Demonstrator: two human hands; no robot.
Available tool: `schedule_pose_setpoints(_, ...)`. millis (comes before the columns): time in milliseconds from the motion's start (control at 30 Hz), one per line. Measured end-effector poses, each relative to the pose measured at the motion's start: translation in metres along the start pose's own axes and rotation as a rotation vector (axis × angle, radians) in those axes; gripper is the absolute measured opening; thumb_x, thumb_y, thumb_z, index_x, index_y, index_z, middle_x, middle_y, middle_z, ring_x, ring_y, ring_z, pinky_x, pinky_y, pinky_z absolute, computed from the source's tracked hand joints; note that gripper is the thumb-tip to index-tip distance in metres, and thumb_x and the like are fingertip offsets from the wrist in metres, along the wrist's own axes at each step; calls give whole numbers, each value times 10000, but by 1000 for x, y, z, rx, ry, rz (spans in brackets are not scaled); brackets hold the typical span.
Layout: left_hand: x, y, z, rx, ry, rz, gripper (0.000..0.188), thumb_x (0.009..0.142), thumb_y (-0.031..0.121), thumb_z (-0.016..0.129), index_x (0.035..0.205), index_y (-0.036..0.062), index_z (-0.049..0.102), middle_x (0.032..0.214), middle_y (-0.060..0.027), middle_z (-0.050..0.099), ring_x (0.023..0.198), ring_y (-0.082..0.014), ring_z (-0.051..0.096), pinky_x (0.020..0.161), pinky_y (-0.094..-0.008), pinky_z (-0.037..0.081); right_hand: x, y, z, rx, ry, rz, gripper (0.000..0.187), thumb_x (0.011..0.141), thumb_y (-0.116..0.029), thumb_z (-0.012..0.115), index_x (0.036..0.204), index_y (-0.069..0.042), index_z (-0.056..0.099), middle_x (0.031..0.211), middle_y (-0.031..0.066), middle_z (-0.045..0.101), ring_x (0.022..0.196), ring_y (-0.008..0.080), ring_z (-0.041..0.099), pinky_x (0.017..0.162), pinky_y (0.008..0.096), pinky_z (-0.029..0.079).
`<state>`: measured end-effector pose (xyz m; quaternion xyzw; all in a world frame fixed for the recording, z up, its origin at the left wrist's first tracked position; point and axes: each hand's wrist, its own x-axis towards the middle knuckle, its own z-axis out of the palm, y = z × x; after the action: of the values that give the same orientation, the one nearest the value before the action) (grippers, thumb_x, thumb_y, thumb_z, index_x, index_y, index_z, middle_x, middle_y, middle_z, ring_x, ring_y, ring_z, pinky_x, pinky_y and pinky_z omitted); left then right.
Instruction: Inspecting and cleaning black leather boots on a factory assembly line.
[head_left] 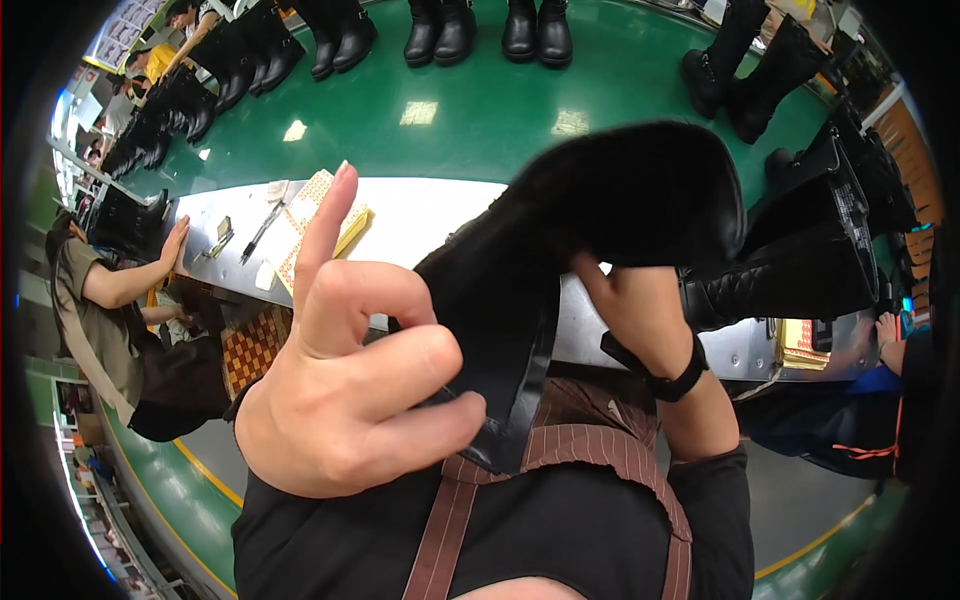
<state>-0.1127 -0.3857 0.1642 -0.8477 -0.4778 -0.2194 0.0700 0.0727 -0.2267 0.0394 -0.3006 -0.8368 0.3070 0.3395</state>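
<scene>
A black leather boot [640, 190] is held tilted in front of my chest, its foot up to the right and its shaft slanting down toward my apron. My left hand [370, 390] is at the shaft, its lower fingers curled against it and its index finger pointing up; the thumb is hidden. From below, my right hand [640, 310] grips the boot near the foot, most of its fingers out of sight behind the leather. Close by my right hand, another tall black boot [790, 275] lies on its side.
On the metal bench edge [400, 205] lie stacked label sheets [310, 215] and a pen [262, 232]. More label sheets [800, 345] are at right. Several black boots [440, 30] stand across the green surface [480, 110]. Co-workers sit left [120, 300] and right [840, 420].
</scene>
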Motion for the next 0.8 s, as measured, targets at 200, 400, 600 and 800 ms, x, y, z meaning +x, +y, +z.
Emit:
schedule_pose_setpoints(200,-27,-6,-2,-74,-30,68,315,478,380,710,687,145,725,666,22,405,811,-246,426,1036,-754,263,12,37,-8,-60,-75,-227,187,911,-53,616,1071,42,626,984,190,663,840,251,634,735,337,486)
schedule_pose_setpoints(400,-5,-7,13,28,323,-67,321,425,261,782,699,109,711,701,-23,406,780,-232,447,971,-631,449,17,29,2,281,85,-32,161,922,-68,611,1046,32,628,793,139,654,679,140,501,652,309,462)
schedule_pose_setpoints(600,2,-52,75,-5,747,-255,1416,558,279,943,1502,137,-103,1503,-208,201,1351,-390,320,1080,-587,326,14,27,11,216,17,4,385,879,-196,687,1196,-7,575,1026,172,683,901,276,685,777,339,526)
schedule_pose_setpoints(800,-61,-85,196,-687,326,-673,1426,577,249,936,1491,79,-144,1526,-205,160,1425,-350,184,1168,-472,144,-28,74,40,428,-299,525,358,895,-192,673,1163,37,610,1031,117,682,823,158,686,699,271,541)
